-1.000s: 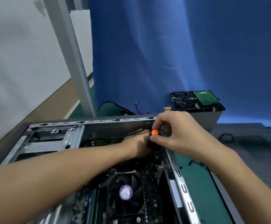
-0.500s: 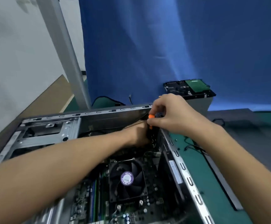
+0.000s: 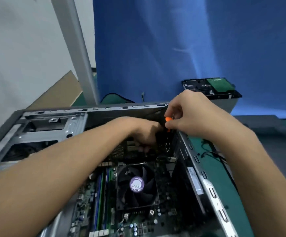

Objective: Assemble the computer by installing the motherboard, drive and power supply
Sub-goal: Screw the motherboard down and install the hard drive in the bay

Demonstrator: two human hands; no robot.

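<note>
The case (image 3: 104, 108) is open on top. Its far right corner is crowded by the left grip (image 3: 145, 134), the right grip (image 3: 188, 117) and the orange-capped screwdriver (image 3: 168, 119). The cooler fan (image 3: 137, 185) rises mid-board; the left bay (image 3: 29, 151) seems hollow, though dim.

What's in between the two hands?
An orange-capped tool, pinched by the right hand, right next to the left hand. The head view shows it.

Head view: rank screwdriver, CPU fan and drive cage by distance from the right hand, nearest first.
1. screwdriver: orange-ended handle pinched in the right hand, at the far right corner of the case.
2. CPU fan: on the motherboard, mid-case, towards the camera.
3. drive cage: far left end of the case.
</note>
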